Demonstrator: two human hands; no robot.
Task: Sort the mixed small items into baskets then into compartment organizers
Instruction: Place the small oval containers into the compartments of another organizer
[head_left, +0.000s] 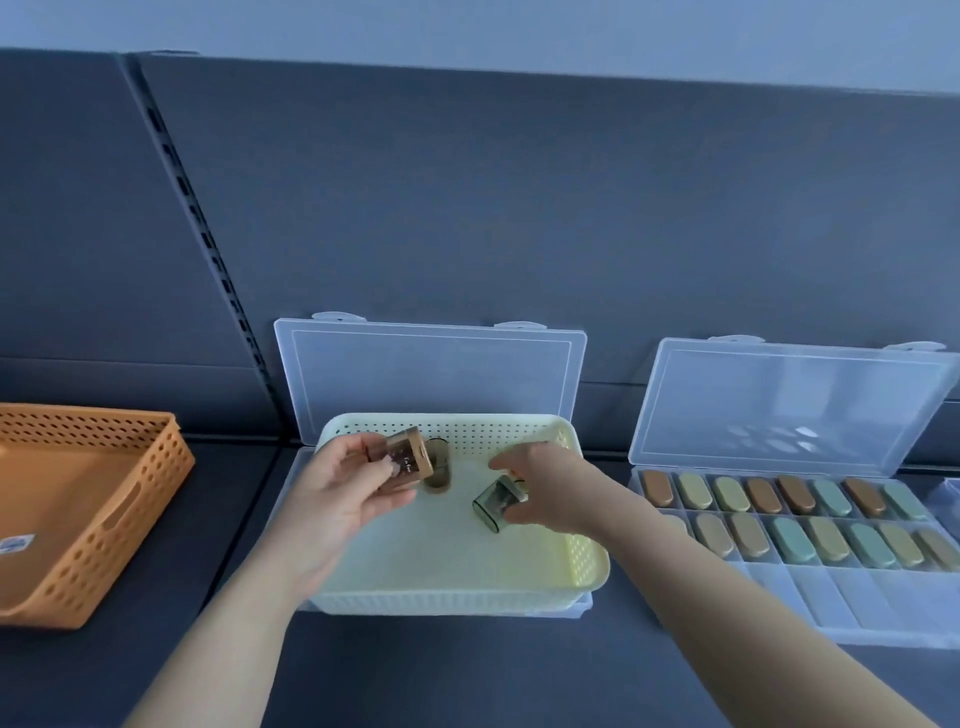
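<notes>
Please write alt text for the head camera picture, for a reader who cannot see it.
Over a yellow basket, the left hand holds a brown case and the right hand grips a green case. At the right, an open organizer holds rows of brown, yellow and green oval pieces; an orange basket stands at the left.

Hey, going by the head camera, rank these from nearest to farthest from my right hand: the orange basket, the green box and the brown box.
1. green box: gripped by the right hand itself, over the pale yellow basket.
2. brown box: just to the left, held by the left hand.
3. orange basket: far left.
</notes>
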